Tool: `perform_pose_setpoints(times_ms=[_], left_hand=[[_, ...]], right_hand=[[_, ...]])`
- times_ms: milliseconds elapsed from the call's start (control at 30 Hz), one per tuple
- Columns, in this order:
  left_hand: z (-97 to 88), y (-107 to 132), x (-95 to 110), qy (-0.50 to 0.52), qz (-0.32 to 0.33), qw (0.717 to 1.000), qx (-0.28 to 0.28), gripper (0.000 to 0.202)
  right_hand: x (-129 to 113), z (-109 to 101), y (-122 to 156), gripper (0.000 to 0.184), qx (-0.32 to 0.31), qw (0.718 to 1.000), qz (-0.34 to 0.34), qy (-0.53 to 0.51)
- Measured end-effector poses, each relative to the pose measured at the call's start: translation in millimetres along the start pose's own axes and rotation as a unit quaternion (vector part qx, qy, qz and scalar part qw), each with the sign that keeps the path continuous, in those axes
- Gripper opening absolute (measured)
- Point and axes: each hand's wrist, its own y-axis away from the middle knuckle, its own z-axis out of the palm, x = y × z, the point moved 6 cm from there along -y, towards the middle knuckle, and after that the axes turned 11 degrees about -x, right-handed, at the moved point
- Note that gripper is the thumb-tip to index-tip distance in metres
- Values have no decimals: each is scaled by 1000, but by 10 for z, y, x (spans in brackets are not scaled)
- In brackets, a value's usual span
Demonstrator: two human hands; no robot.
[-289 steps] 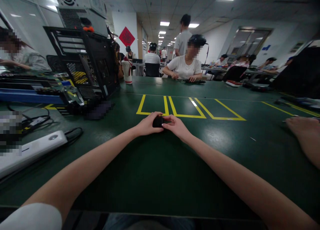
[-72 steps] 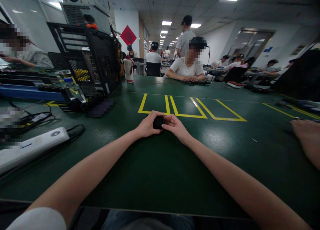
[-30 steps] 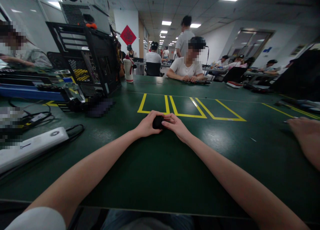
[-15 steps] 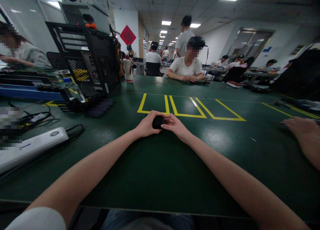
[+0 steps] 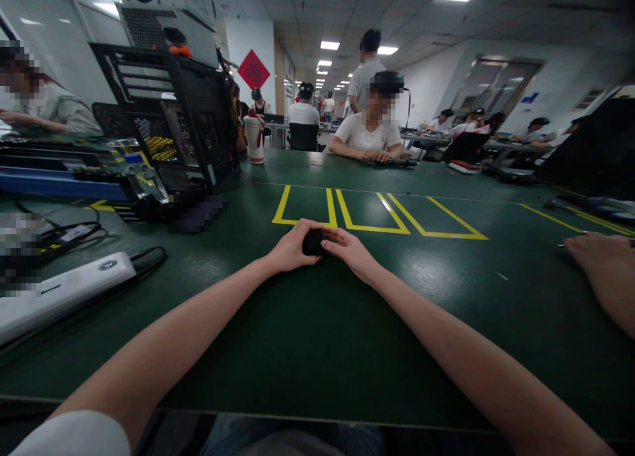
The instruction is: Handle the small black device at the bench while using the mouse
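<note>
Both my arms reach out over a dark green table (image 5: 307, 337). My left hand (image 5: 292, 247) and my right hand (image 5: 350, 249) meet just in front of the yellow tape rectangles (image 5: 367, 214). Between them sits a small black object (image 5: 313, 242), rounded and partly hidden by my fingers. The fingers of both hands are curled around it, left from the left side, right from the right side. I cannot make out what the object is.
A black open computer case (image 5: 173, 125) stands at the left, with cables and a white power strip (image 5: 59, 294) nearer me. A white cup (image 5: 254, 141) stands behind it. Another person's hand (image 5: 602, 264) rests at the right edge. A person (image 5: 370, 132) sits across the table.
Over the frames my hands stay together on the black object with only slight finger shifts. The other person's hand at the right has shifted a little.
</note>
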Motion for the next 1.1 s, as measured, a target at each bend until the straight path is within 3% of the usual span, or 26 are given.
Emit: perform_pose_setpoints(times_ms=[233,433,900,1100], left_hand=[[15,-6,-18,0,10,1000,11,60],[12,-6,-32,5,-11,1000,5,61],[5,-3,-14,6,-4,1000,6,59],[8,-5,-17,2,-5,1000,6,60]], right_hand=[[-72,78,12,38,-29,999,-10,-41],[-84,43,25,28,-1,1000,-14,1],[-64,63,21,37,-34,999,-12,-37],[-64,30,8,28,4,1000,-26,-10]])
